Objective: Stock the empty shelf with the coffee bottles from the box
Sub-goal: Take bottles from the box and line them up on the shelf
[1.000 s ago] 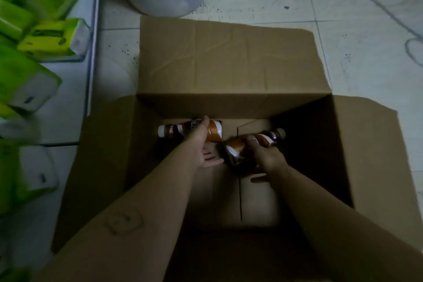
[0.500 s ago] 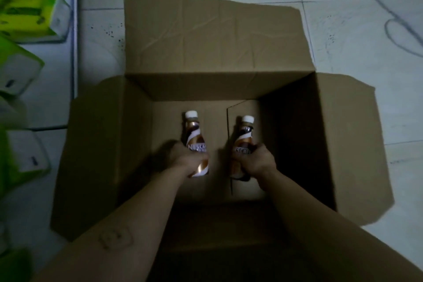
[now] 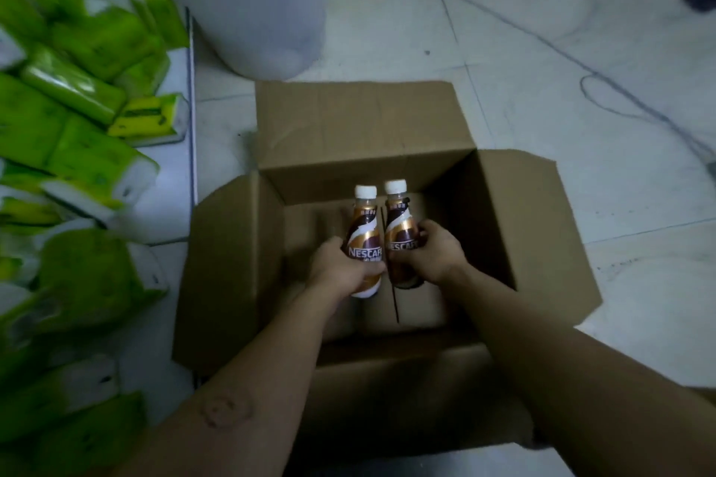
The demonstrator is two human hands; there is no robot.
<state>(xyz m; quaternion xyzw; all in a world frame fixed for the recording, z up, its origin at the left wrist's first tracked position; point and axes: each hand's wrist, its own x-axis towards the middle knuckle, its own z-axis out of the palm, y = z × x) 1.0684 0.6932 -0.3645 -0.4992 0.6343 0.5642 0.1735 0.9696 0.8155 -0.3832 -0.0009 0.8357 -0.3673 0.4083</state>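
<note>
Two hands each grip one coffee bottle over the open cardboard box [image 3: 534, 228]. The left hand [image 3: 341, 271] is wrapped around the lower body of the left bottle [image 3: 366, 240], and the right hand [image 3: 436, 256] is clenched on the right bottle [image 3: 401, 232] at about the same height. Both bottles are held clear of the box floor, side by side and nearly touching, long axes roughly parallel, white caps pointing to the far side and bases toward the person.

Each bottle is smooth plastic, narrow at the neck and swelling into a rounded body under a glossy brown, gold and white sleeve. Corrugated brown walls and four splayed flaps frame the box; what shows of its bottom looks bare.

No empty shelf shows here. Shelving on the left carries soft green and white packs [image 3: 81, 89], so the left hand is nearer that side; judging from this, the bottles must swing leftward and be set upright. Pale floor tiles [image 3: 581, 50] lie beyond.
</note>
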